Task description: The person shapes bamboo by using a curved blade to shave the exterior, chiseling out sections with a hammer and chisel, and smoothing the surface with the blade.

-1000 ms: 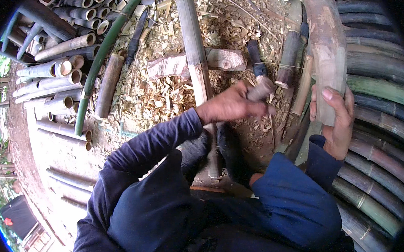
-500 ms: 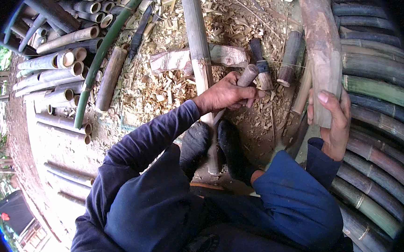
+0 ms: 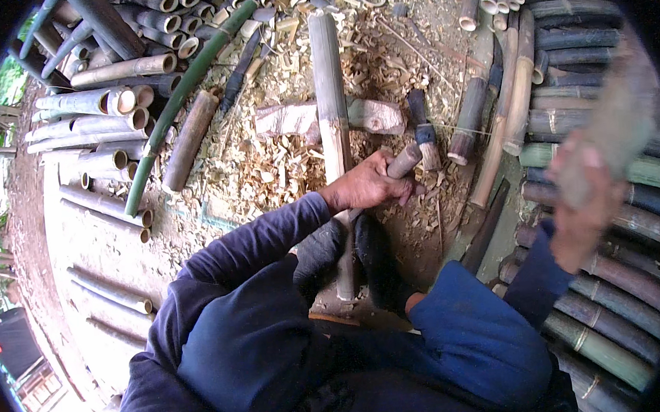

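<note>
My left hand [image 3: 363, 182] is closed around a tool with a round wooden handle [image 3: 405, 160]; its other end is mostly hidden by the hand. Directly under it, a pale bamboo pole [image 3: 328, 76] runs away from me, its near end between my dark-covered feet [image 3: 375, 252]. The pole lies across a thick barked log [image 3: 377, 116]. Out to the right, my right hand [image 3: 592, 214] is blurred by motion and grips the narrow end of a heavy wooden club [image 3: 619, 121], raised over stacked bamboo.
Wood chips [image 3: 266, 164] litter the ground around the log. A dark-handled tool [image 3: 425, 134] and a bamboo piece [image 3: 468, 123] lie right of the pole. Bamboo stacks [image 3: 612, 293] fill the right side; cut bamboo tubes [image 3: 95, 127] and a green bamboo length [image 3: 178, 109] lie left.
The club in my right hand has swung outward to the right and is now blurred. My left hand keeps its grip on the handle. The whole view has shifted slightly.
</note>
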`<state>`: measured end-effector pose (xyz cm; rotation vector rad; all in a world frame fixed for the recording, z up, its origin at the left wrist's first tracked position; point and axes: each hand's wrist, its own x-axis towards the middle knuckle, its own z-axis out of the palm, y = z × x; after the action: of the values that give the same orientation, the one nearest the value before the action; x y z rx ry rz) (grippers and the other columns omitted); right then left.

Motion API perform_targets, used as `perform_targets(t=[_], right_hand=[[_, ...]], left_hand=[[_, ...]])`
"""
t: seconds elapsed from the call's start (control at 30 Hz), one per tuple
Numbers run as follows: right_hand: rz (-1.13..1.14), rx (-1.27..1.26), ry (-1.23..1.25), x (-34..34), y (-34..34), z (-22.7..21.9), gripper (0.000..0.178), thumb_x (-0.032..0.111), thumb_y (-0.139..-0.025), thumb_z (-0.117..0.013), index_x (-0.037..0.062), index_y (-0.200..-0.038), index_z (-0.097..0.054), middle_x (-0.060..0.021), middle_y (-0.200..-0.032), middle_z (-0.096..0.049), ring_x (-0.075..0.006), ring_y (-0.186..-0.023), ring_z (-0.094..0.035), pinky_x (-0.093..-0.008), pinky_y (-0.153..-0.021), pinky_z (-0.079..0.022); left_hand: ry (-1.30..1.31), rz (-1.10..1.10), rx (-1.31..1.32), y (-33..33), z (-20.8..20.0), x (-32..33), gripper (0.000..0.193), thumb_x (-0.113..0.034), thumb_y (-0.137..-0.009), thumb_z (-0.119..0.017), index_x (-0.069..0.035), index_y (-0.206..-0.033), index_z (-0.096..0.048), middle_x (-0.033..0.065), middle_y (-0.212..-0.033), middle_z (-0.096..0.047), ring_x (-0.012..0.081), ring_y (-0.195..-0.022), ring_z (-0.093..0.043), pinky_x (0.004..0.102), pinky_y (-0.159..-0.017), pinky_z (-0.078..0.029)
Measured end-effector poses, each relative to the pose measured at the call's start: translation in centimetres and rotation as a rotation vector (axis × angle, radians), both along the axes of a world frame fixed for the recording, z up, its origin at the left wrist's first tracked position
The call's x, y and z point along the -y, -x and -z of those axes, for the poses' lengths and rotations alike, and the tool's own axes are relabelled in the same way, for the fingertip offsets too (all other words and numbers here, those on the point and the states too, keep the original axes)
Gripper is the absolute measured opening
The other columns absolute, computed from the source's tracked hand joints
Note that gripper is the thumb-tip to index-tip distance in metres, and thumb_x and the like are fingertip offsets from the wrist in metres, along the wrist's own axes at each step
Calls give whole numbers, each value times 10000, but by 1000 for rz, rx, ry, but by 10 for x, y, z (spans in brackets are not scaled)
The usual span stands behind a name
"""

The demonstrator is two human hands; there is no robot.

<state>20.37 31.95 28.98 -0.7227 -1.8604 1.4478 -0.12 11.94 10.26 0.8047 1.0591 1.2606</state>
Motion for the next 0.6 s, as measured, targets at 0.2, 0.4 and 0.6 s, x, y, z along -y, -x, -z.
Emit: perform_targets(t=[0.2, 0.4, 0.6], right_hand=[[-440, 616, -370, 33, 39, 65, 840, 335, -782, -816, -103, -1396, -446, -245, -1228, -637, -418, -1110, -633, -455, -1012, -492], [-243, 275, -13, 26, 32, -32, 785, 242, -818, -748, -48, -1471, -422, -205, -1216, -634, -269, -1017, -659, -371, -891, -546], [-367, 426, -189, 24, 19, 59, 831, 287, -810, -821, -65, -1454, -432, -206, -1385, -532, -304, -1251, -514, -400, -1069, -405]], left_hand=[[-42, -70, 86, -8, 5, 23, 166, -129, -916, -709, -25, -792, -674, 14, -654, -638, 105, -637, -583, 288, -646, -482], [-27, -75, -35, 12, 18, 23, 221, -159, -932, -691, -37, -748, -704, 7, -728, -695, 87, -702, -620, 267, -685, -490], [-16, -29, -43, 10, 10, 10, 214, -154, -916, -662, -14, -755, -682, 36, -699, -683, 114, -664, -622, 295, -657, -506]])
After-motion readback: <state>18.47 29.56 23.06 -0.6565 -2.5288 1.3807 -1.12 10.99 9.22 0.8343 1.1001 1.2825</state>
